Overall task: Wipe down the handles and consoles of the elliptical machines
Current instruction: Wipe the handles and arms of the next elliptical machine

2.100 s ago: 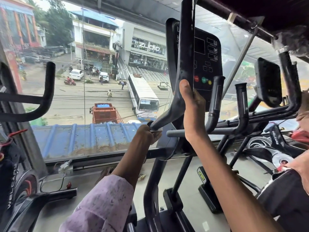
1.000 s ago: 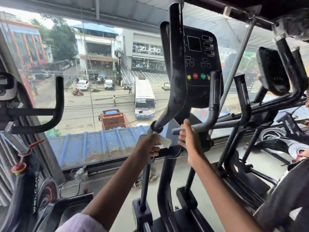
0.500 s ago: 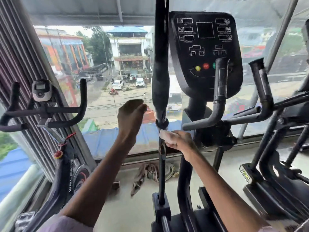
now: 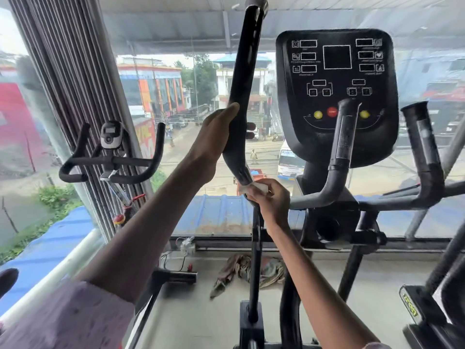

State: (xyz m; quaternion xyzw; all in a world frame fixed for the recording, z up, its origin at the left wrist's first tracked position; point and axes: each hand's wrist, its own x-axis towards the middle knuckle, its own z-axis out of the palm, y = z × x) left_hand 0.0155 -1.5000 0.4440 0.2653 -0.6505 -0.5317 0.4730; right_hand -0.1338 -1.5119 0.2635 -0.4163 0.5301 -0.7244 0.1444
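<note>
A black elliptical stands in front of me with its console (image 4: 336, 79) at upper right. Its long left moving handle (image 4: 245, 71) rises up the centre. My left hand (image 4: 217, 134) grips that handle around its middle, fingers wrapped behind it. My right hand (image 4: 270, 200) holds a small white wipe (image 4: 254, 186) pressed against the base of the same handle, where the grip meets the thin metal rod (image 4: 255, 260). The fixed inner handle (image 4: 344, 142) curves up in front of the console.
An exercise bike's handlebars (image 4: 110, 162) with a small display stand at the left by the window pillar. A second elliptical's handle (image 4: 422, 152) is at the right. A crumpled cloth (image 4: 249, 270) lies on the floor under the window. A big glass window faces the street.
My left hand has closed around the middle of the moving handle, having hovered beside it. My right hand with the wipe stays at the handle's base. The view has turned a little leftward and closer.
</note>
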